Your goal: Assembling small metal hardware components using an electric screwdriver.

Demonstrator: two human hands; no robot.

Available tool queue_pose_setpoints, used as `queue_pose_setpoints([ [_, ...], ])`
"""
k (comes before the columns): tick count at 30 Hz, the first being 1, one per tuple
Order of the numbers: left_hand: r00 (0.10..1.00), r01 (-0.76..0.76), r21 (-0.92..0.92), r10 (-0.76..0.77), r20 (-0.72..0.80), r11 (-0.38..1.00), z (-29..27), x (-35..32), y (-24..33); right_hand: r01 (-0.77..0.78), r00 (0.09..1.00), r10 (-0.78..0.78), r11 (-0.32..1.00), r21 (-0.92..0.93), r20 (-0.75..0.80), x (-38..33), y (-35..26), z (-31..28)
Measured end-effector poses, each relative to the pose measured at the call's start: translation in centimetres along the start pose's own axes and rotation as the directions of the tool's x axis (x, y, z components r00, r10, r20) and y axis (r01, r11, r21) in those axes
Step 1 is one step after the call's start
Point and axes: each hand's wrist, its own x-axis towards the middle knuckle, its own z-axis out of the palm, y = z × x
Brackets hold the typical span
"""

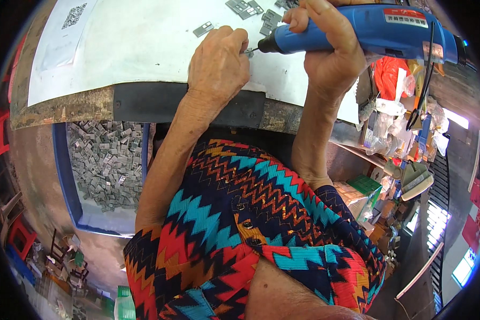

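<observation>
My right hand (333,50) is wrapped round a blue electric screwdriver (368,26) held almost level, its black nose pointing left. The thin bit reaches a small grey part (249,53) that my left hand (218,63) pinches with closed fingers over the white worktop; most of this part is hidden by the fingers. Whether the bit sits in a screw is too small to tell. Just beyond my left hand lies a loose flat grey piece (203,29). More such grey pieces (245,8) lie scattered at the far edge of the view.
Below the table's left front edge stands a blue bin (64,176) heaped with small grey pieces (108,160). A printed white sheet (64,40) lies at the far left. A black cable (425,80) hangs at the right, near a red plastic bag (390,77) and clutter.
</observation>
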Motion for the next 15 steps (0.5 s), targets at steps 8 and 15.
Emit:
queue_pose_setpoints([
  [8, 0.999, 0.038, -0.023, -0.037, 0.012, 0.999, -0.1, -0.1, -0.1, -0.207, 0.976, 0.101, 0.719, -0.664, -0.195, -0.3, -1.7, 3.0],
  [15, 0.999, 0.030, -0.015, -0.030, 0.026, 0.999, -0.1, 0.1, 0.0, -0.004, 1.000, 0.004, 0.999, -0.047, -0.006, -0.1, 0.6, 0.0],
])
